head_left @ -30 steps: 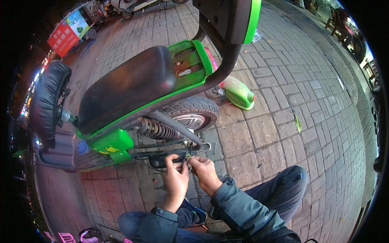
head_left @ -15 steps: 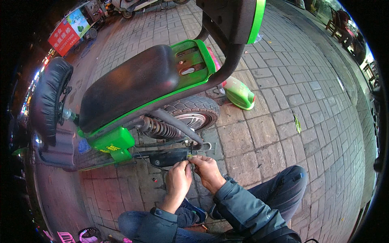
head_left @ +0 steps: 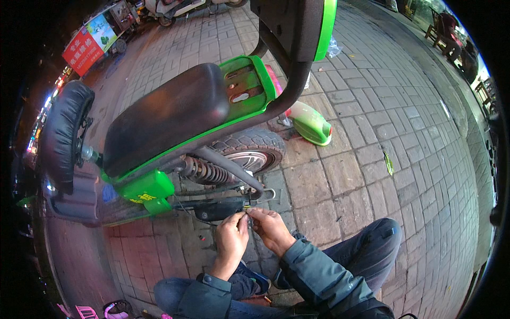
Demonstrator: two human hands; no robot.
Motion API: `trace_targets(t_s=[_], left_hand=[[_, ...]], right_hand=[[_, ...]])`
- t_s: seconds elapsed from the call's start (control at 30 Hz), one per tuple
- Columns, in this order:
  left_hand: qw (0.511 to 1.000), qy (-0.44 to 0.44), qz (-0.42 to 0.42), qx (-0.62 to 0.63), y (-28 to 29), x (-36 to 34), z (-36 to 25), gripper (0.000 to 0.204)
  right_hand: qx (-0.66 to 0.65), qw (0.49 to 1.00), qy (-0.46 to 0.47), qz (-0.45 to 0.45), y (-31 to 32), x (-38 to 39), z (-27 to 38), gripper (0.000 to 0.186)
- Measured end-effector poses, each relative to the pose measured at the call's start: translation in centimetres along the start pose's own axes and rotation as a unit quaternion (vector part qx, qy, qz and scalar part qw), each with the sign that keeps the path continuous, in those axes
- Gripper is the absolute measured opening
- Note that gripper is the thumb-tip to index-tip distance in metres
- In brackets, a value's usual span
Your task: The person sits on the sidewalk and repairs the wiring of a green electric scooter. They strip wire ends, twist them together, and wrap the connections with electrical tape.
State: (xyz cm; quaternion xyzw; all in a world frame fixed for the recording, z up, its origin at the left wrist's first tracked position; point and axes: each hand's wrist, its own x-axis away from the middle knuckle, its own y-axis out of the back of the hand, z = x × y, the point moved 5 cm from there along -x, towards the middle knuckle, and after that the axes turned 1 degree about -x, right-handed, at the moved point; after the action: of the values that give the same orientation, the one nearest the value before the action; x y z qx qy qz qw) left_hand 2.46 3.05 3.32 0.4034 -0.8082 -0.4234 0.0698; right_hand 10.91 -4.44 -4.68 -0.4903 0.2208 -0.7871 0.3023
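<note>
Both my hands meet at the end of a black box [head_left: 215, 209] low on a green and black electric scooter [head_left: 170, 114]. Thin yellowish wires [head_left: 247, 207] come out of that end and reach my fingertips. My left hand [head_left: 232, 238] is closed in a pinch at the wires, thumb uppermost. Touching it from the right, my right hand [head_left: 272, 229] also pinches the wires between thumb and fingers. The exact wire ends are hidden by the fingers. A dark frame tube [head_left: 228, 166] and a coil spring [head_left: 207, 173] sit just above.
The scooter's rear wheel [head_left: 268, 146] stands beyond the spring. A loose green and clear lamp cover [head_left: 311, 125] lies on the brick paving [head_left: 361, 186]. My bent knee [head_left: 380, 239] is at the right. A red sign [head_left: 82, 51] stands far left, and pink metal parts [head_left: 87, 312] lie lower left.
The scooter's upper frame and seat have shifted slightly left in the picture. Both hands keep their pinch at the wires, with only a very small shift.
</note>
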Motion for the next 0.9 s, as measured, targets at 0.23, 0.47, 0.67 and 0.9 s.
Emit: trace_targets(t_s=[0.23, 0.47, 0.67, 0.9], left_hand=[[0.996, 0.083, 0.014, 0.038, -0.1, 0.1, -0.1, 0.012], [0.99, 0.012, 0.071, -0.123, 0.0, -0.2, -0.8, 0.012], [0.984, 0.162, 0.078, 0.016, 0.3, -0.3, 1.7, 0.013], [0.982, 0.149, 0.032, 0.112, 0.4, -0.9, 3.1, 0.011]], right_hand=[[-0.015, 1.0, 0.02, -0.002, 0.0, 0.0, -0.3, 0.011], [0.08, 0.995, 0.051, 0.0, -0.2, 0.2, 0.9, 0.013], [0.089, 0.992, 0.086, 0.015, 1.4, -0.2, 0.4, 0.021], [0.305, 0.926, 0.223, 0.012, 1.7, 0.3, -2.0, 0.045]])
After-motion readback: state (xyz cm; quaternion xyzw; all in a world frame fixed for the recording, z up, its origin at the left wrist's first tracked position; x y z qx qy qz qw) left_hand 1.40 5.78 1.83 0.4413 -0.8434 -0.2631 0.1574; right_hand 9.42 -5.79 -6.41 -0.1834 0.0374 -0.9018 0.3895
